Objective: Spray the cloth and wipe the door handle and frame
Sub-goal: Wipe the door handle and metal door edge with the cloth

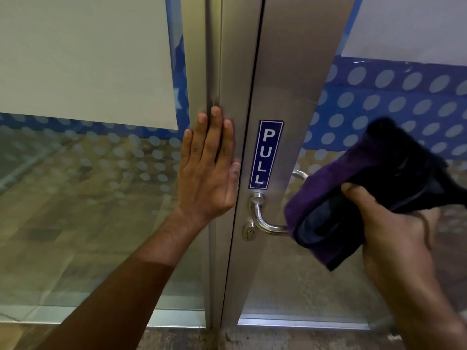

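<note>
Pressing flat against the metal frame [228,79], the left hand [207,170] had its fingers straight and together, partly covering the dark seam there. Right of it ran a blue PULL sticker [265,154], with the door handle [262,218] below; the lever's right end was hidden behind the cloth [353,195]. The right hand [394,228] gripped that folded purple cloth, its upper edge blurred, its fingers mostly concealed.

Glossy metal handle [262,218], plush cloth [353,203]
</note>
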